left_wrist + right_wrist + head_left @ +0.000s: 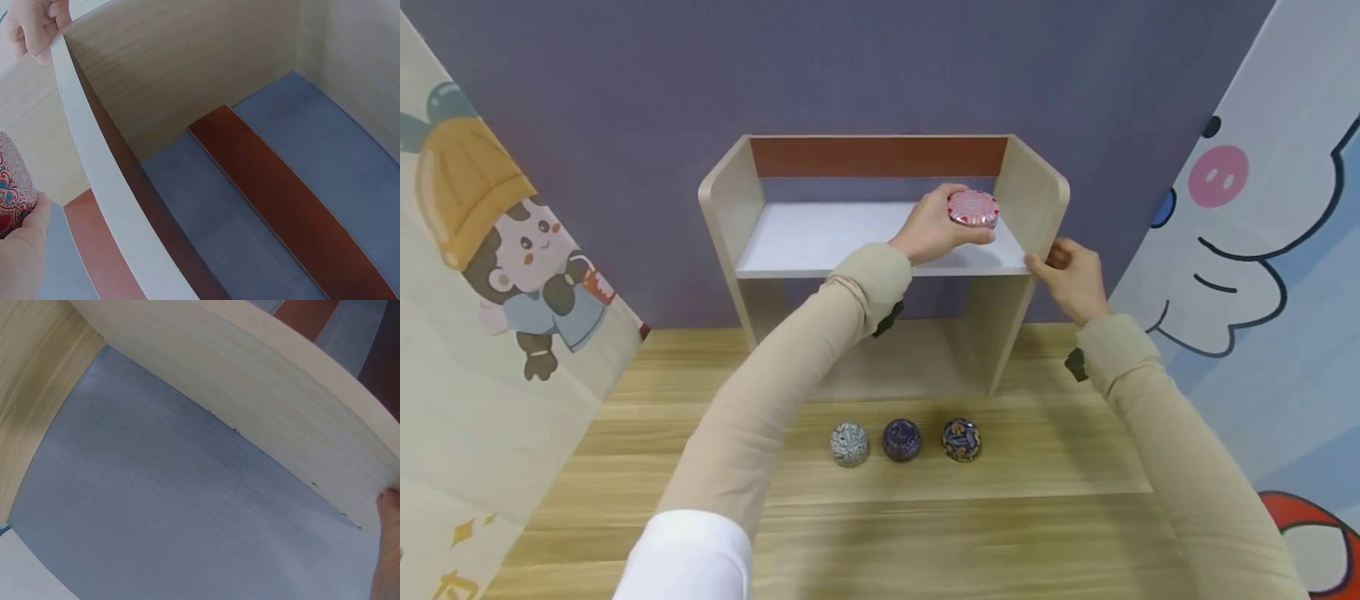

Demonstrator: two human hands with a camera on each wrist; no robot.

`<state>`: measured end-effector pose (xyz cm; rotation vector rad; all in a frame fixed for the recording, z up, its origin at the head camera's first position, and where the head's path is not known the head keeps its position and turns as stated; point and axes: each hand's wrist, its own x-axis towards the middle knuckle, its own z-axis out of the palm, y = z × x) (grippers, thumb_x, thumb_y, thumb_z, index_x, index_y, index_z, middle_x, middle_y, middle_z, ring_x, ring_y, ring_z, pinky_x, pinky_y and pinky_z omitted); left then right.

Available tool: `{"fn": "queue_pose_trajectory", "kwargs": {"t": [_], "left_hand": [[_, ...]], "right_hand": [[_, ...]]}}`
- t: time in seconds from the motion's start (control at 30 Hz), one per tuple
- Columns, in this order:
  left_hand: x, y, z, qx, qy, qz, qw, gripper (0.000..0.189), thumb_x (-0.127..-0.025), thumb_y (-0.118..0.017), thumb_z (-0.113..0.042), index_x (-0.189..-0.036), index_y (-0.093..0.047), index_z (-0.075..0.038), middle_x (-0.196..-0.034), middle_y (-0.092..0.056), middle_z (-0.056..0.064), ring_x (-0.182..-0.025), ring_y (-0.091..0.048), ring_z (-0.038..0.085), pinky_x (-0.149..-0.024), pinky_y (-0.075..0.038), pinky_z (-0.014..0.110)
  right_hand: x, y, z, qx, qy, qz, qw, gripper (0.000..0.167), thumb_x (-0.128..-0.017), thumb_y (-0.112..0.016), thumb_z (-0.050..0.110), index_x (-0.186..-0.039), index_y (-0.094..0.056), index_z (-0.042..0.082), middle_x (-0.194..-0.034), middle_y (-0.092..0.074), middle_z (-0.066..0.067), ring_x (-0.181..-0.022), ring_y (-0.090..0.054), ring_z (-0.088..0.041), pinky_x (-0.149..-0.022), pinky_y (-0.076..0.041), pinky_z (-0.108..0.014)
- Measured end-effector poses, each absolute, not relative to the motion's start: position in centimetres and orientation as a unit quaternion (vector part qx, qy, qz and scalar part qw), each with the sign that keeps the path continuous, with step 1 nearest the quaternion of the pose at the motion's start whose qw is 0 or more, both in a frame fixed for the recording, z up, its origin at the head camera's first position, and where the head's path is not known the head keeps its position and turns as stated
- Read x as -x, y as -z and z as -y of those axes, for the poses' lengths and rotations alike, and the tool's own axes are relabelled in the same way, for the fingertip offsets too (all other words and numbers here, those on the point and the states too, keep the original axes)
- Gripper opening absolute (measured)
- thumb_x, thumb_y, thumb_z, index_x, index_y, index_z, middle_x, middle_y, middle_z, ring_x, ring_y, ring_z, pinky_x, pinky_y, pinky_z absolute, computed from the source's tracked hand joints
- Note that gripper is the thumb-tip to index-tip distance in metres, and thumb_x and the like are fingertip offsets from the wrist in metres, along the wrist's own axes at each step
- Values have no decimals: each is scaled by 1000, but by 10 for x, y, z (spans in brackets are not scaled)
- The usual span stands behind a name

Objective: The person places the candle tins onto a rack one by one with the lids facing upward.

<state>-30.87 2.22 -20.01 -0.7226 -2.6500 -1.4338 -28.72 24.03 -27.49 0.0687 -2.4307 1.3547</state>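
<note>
In the head view my left hand [942, 227] grips a round tin [973, 208] with a pink and red patterned lid, over the right part of the white upper shelf [820, 237]. The left wrist view catches the red patterned side of this tin [14, 184] beside the thumb. My right hand [1072, 279] holds the front edge of the right side panel [1033, 187] at shelf height, thumb at the front. Only a piece of the right hand [389, 544] shows in the right wrist view, against the panel's outer face.
On the wooden table [925, 533], in front of the shelf unit, stand three small round tins: a grey-white one [849, 444], a purple one [901, 440] and a dark blue floral one [961, 439]. A reddish-brown back strip [880, 157] spans the unit's top. Printed cartoon panels flank both sides.
</note>
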Motion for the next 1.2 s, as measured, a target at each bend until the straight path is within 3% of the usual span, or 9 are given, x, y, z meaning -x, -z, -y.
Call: {"fn": "queue_pose_trajectory", "kwargs": {"t": [0.7,1.13,1.2], "left_hand": [[329,224,-38,207,460,864,12,83,-69,-79,-31,-136,-37,-7,-131,-49,6,-116,-49,15,-97,-40,22],[328,229,-48,205,465,861,15,76,-68,-80,-28,-132,-45,-7,-125,-55,6,-110,-53,14,-92,-42,19],[328,230,-49,204,460,864,14,76,-68,-79,-29,-132,-45,-7,-125,-55,6,-110,-52,14,-92,-42,19]], "right_hand": [[290,278,-226,-40,-481,858,174,46,-86,-63,25,-121,-54,-4,-117,-60,-23,-86,-57,3,-73,-47,-7],[286,275,-226,-33,-483,857,176,46,-86,-62,24,-122,-54,-3,-116,-60,-24,-86,-56,3,-74,-47,-8],[285,276,-227,-30,-480,859,173,46,-86,-62,25,-122,-53,-3,-117,-60,-23,-91,-58,-2,-75,-47,-9]]}}
